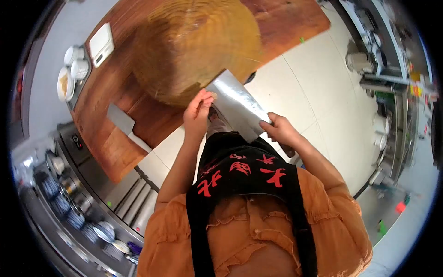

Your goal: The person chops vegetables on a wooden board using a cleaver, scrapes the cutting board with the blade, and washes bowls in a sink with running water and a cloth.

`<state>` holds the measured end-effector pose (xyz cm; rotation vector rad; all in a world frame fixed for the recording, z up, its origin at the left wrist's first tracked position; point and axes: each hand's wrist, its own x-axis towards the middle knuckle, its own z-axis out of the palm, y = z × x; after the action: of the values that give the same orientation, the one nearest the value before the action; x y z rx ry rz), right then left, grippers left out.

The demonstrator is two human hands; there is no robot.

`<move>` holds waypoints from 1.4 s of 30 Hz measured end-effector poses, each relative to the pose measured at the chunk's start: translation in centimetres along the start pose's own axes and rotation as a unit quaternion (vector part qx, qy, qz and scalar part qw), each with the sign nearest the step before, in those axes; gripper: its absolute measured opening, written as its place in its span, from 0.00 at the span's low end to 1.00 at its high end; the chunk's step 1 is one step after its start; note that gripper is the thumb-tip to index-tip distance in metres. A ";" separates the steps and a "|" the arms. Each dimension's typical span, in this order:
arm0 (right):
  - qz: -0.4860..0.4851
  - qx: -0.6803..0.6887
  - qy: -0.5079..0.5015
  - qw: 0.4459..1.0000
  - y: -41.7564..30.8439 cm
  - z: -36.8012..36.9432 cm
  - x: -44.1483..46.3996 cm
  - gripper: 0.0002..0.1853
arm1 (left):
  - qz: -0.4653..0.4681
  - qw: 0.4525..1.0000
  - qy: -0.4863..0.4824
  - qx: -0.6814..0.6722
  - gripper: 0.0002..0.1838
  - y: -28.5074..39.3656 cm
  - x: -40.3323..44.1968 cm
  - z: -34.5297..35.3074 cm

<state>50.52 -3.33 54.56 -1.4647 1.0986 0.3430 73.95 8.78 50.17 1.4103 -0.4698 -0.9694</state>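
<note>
A wide cleaver (235,104) with a shiny rectangular blade is in my right hand (280,129). My fingers close around the handle end, and part of the dark handle pokes out below them. The blade points up and left, its far corner by the edge of a big round wooden chopping block (198,41). At the blade's left side is my left hand (197,111), its fingers drawn together. A small pale bit shows at those fingertips, too small to name; whether the fingers touch the blade I cannot tell.
The block rests on a reddish wooden table (110,83). A second cleaver (121,119) lies at its near left edge. A white kitchen scale (101,44) and white bowls (79,69) stand farther left. Patterned bowls (76,219) fill the lower-left shelf; metal shelving (401,124) lines the right.
</note>
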 end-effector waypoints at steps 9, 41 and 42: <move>0.129 0.115 0.054 0.983 9.3 -4.1 -3.7 0.15 | -0.125 0.985 -0.064 -0.099 0.20 -3.6 0.0 8.8; -0.436 -0.359 0.241 0.789 -9.0 0.4 4.2 0.25 | -0.016 0.969 0.078 -0.235 0.15 2.2 -4.7 -7.0; -0.449 -0.393 0.221 0.772 -10.4 1.1 6.2 0.25 | -0.008 0.960 0.105 -0.259 0.15 2.0 -5.3 -8.4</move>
<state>62.12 -6.58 56.03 -2.7388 0.4428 -0.3045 78.16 17.79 52.16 1.0240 -0.0339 -0.8634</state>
